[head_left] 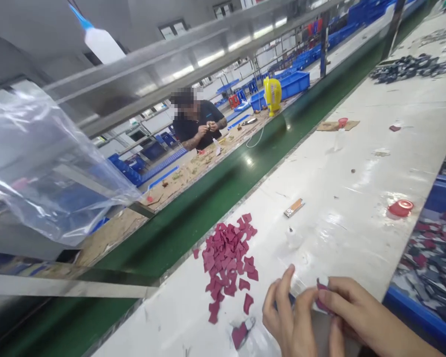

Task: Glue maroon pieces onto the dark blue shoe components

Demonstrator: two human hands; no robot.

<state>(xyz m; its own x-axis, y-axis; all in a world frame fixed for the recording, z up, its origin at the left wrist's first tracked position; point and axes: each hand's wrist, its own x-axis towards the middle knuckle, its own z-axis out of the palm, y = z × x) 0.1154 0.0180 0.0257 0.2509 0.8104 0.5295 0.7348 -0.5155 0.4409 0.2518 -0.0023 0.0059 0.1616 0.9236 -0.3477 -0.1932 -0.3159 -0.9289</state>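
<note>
Near the table's front edge, both my hands are together around a small maroon piece [322, 296] with a pale bit at its top. My right hand [353, 310] pinches it between thumb and forefinger. The bent forefinger of my left hand [295, 317] meets it from the other side, while other left fingers are raised. Part of the piece is hidden by the fingers. To the left lies a pile of flat maroon pieces [226, 253]. Closer to my left hand, another maroon piece [239, 335] rests beside a greyish-white bit.
A green conveyor belt [215, 181] runs beyond the white table [319, 233]. On the table are an orange-and-white small box [294, 208] and a red round object [400, 208]. Blue bins [405, 307] of dark pieces stand at right. A person [198, 119] works across the belt.
</note>
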